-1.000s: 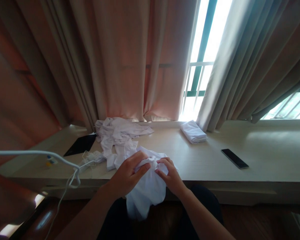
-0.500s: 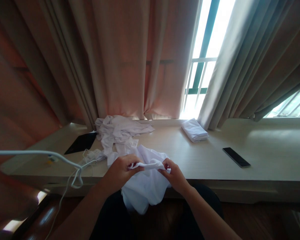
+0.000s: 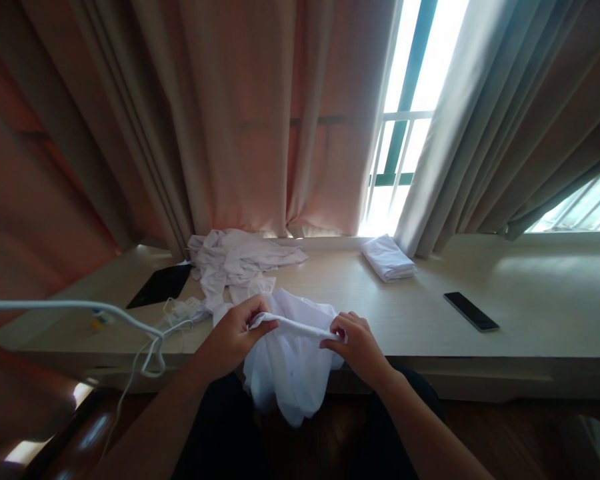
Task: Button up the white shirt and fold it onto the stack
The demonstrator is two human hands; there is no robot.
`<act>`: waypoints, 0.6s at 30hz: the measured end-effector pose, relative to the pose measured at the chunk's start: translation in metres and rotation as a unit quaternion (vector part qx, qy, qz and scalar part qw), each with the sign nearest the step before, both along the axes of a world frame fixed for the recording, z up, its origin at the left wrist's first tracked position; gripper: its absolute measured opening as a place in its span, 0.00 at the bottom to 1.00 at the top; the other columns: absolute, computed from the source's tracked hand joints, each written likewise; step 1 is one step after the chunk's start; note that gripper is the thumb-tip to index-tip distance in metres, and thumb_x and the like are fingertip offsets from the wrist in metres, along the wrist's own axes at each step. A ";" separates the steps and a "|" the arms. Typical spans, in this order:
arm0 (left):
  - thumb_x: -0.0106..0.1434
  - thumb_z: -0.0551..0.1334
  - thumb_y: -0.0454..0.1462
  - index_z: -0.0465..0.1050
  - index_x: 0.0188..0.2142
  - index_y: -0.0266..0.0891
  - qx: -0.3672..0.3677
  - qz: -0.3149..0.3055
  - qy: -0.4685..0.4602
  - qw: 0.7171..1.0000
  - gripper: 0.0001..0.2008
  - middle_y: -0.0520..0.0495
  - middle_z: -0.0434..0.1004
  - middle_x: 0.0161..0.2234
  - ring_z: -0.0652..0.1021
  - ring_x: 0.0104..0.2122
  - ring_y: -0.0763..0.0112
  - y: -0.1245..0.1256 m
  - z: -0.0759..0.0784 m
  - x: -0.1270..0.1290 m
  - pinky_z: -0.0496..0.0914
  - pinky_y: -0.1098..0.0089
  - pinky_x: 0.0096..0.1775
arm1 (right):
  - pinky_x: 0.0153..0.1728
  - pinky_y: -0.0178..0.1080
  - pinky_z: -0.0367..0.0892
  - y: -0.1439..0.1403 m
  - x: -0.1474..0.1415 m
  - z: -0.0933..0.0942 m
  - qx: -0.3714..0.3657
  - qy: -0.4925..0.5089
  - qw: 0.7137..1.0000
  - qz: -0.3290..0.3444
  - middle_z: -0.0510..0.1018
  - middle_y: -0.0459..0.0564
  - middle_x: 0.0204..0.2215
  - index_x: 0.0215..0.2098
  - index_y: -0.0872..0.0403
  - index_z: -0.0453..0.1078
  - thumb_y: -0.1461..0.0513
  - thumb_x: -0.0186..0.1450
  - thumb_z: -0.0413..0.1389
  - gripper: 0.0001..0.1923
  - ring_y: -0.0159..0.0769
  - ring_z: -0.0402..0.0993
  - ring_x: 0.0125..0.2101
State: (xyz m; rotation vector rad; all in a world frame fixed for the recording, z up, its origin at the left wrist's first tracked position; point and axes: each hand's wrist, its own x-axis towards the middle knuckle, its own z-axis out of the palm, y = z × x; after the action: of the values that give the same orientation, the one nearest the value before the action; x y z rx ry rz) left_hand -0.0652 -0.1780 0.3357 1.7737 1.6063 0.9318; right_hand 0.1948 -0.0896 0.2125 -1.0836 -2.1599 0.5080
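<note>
**Both hands stretch the edge of a white garment at the counter's front**

The left hand (image 3: pixel 233 337) and the right hand (image 3: pixel 360 343) each pinch one end of a rolled or folded edge of a white garment (image 3: pixel 293 363), holding that edge taut and nearly level between them. The left grip is clenched on the cloth with thumb over fingers; the right grip is grasping the other end between thumb and fingertips. The rest of the garment hangs loosely below the hands, over the front edge of the counter (image 3: pixel 530 293) and down toward the person's dark-clothed lap.

Behind the hands, a crumpled pile of white clothes (image 3: pixel 235 257) lies on the counter near the curtains (image 3: pixel 240 113). A folded white cloth (image 3: pixel 387 259) sits farther right, just below the window (image 3: pixel 405 120). A dark phone (image 3: pixel 470 311) lies well apart on the right. On the left, a black flat pad (image 3: pixel 161 285) rests beside a white charger with cable (image 3: pixel 180 312), and a white hanger (image 3: pixel 80 308) reaches in from the left edge.
</note>
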 end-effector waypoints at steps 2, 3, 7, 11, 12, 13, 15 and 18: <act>0.65 0.62 0.51 0.64 0.31 0.39 0.005 0.017 -0.018 1.000 0.18 0.55 0.61 0.26 0.65 0.28 0.74 0.000 0.001 -0.002 0.60 0.74 0.30 | 0.41 0.41 0.55 0.000 0.005 -0.001 0.017 -0.021 1.000 -0.015 0.75 0.44 0.32 0.30 0.51 0.68 0.53 0.57 0.70 0.17 0.40 0.67 0.38; 0.65 0.61 0.50 0.63 0.31 0.39 0.008 0.024 -0.034 0.999 0.18 0.56 0.60 0.26 0.64 0.27 0.75 0.000 0.002 -0.003 0.60 0.75 0.29 | 0.42 0.42 0.55 0.001 0.007 -0.002 0.022 -0.030 0.999 -0.023 0.76 0.45 0.34 0.31 0.50 0.68 0.54 0.58 0.69 0.15 0.41 0.68 0.39; 0.64 0.63 0.49 0.62 0.33 0.41 0.004 0.042 -0.099 0.994 0.16 0.57 0.60 0.23 0.63 0.23 0.76 -0.003 0.007 -0.006 0.56 0.76 0.25 | 0.44 0.44 0.57 0.002 0.016 -0.014 0.025 -0.053 0.998 -0.030 0.77 0.48 0.39 0.35 0.47 0.72 0.59 0.65 0.62 0.04 0.43 0.69 0.43; 0.63 0.64 0.47 0.64 0.35 0.41 0.011 0.044 -0.112 0.993 0.14 0.57 0.63 0.24 0.64 0.23 0.76 -0.006 0.017 -0.005 0.57 0.76 0.24 | 0.46 0.46 0.59 0.000 0.013 -0.032 0.026 -0.029 0.998 -0.056 0.77 0.49 0.40 0.38 0.47 0.73 0.61 0.67 0.58 0.03 0.44 0.71 0.44; 0.63 0.64 0.47 0.64 0.35 0.41 0.017 0.046 -0.107 0.993 0.14 0.57 0.63 0.24 0.64 0.23 0.76 -0.007 0.019 -0.004 0.57 0.76 0.24 | 0.46 0.46 0.60 -0.001 0.011 -0.037 0.025 -0.012 0.997 -0.066 0.77 0.49 0.40 0.38 0.47 0.73 0.61 0.67 0.57 0.03 0.44 0.71 0.44; 0.63 0.64 0.47 0.65 0.35 0.41 0.024 0.046 -0.101 0.994 0.14 0.57 0.63 0.24 0.64 0.23 0.76 -0.008 0.021 -0.003 0.58 0.76 0.25 | 0.46 0.46 0.61 -0.002 0.008 -0.041 0.021 0.007 0.997 -0.071 0.77 0.49 0.39 0.39 0.48 0.73 0.61 0.67 0.57 0.03 0.43 0.71 0.43; 0.63 0.64 0.48 0.66 0.35 0.41 0.035 0.046 -0.090 0.994 0.14 0.56 0.64 0.24 0.65 0.23 0.76 -0.009 0.024 -0.002 0.59 0.76 0.25 | 0.46 0.45 0.63 -0.006 0.002 -0.049 0.003 0.045 0.997 -0.058 0.77 0.49 0.39 0.41 0.48 0.72 0.60 0.67 0.57 0.04 0.42 0.72 0.42; 0.62 0.64 0.48 0.66 0.34 0.41 0.039 0.047 -0.082 0.995 0.14 0.56 0.65 0.24 0.66 0.23 0.75 -0.010 0.026 -0.001 0.60 0.75 0.25 | 0.50 0.45 0.65 -0.011 -0.009 -0.058 -0.020 0.086 0.995 -0.037 0.77 0.51 0.45 0.49 0.48 0.70 0.59 0.67 0.58 0.12 0.43 0.73 0.47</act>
State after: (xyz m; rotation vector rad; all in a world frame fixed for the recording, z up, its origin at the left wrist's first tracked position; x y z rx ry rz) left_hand -0.0659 -0.1884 0.3616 1.6357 1.5788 1.1678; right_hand 0.1856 -0.1005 0.1541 -1.0942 -1.9603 0.5901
